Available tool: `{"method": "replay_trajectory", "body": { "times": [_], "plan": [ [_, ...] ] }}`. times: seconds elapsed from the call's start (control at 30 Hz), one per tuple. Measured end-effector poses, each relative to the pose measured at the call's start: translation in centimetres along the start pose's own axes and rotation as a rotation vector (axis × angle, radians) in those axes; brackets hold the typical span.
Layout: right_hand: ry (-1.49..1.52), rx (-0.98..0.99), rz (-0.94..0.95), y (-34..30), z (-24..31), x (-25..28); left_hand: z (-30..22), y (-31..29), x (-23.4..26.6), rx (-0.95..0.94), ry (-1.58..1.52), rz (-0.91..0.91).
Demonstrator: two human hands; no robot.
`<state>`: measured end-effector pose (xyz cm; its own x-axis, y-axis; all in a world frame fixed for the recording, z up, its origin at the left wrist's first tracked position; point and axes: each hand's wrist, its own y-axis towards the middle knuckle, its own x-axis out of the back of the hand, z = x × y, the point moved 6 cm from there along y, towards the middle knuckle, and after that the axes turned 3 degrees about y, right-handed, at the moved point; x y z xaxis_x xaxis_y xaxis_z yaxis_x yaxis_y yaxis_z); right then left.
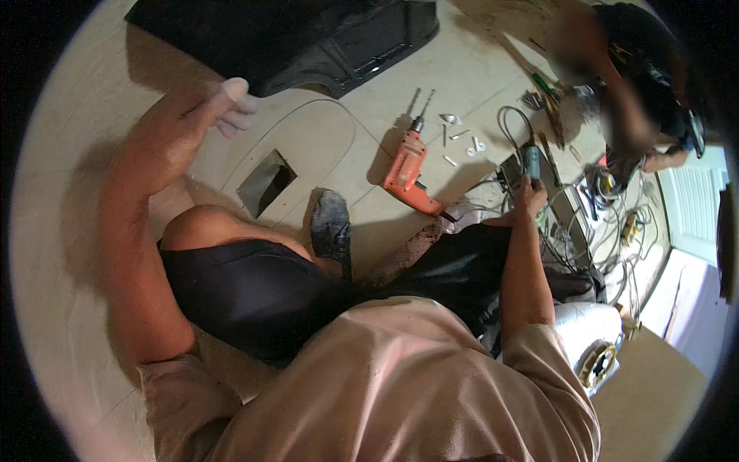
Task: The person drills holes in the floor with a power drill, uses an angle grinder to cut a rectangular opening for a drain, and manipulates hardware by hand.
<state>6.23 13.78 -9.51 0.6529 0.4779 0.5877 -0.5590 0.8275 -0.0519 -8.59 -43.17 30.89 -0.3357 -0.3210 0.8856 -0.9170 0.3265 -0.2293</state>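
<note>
My left hand (pixel 231 108) is raised at the left, close to the near edge of a black panel (pixel 308 38); its dusty fingers look loosely bent and apart, with nothing seen in them. On the right, my right hand (pixel 530 198) is closed around the lower end of a grey-green cylindrical tool (pixel 531 160), held upright. A dark cable (pixel 504 119) loops beside its top. Between my hands an orange power drill (pixel 406 171) lies on the tiled floor, its long bit pointing away from me.
Screws and pale plugs (pixel 462 142) lie scattered beyond the drill. Tangled cables (pixel 616 231) spread at the right. A dark rectangular opening (pixel 267 183) shows before my left knee. Another person (pixel 639 77) is at the far right. A silver rounded object (pixel 581 331) lies by my right elbow.
</note>
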Motion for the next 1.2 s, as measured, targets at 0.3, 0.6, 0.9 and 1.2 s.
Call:
{"method": "replay_trajectory", "body": {
  "times": [0.3, 0.6, 0.9, 1.2],
  "plan": [
    [-0.201, 0.066, 0.118, -0.6, 0.3, -2.6, -1.6, 1.0, -1.7, -0.087, 0.187, 0.063],
    [-0.080, 0.015, 0.105, -1.9, 3.0, -3.0, -1.5, 1.7, -1.9, -0.077, 0.034, 0.107],
    [-0.064, -0.053, 0.098, -1.8, 3.0, -2.9, -1.9, 2.5, -2.1, -0.017, 0.126, 0.184],
    [-0.026, -0.030, 0.102, -1.9, 3.0, -3.3, -2.1, 3.2, -2.2, -0.045, 0.192, 0.229]
  ]
}}
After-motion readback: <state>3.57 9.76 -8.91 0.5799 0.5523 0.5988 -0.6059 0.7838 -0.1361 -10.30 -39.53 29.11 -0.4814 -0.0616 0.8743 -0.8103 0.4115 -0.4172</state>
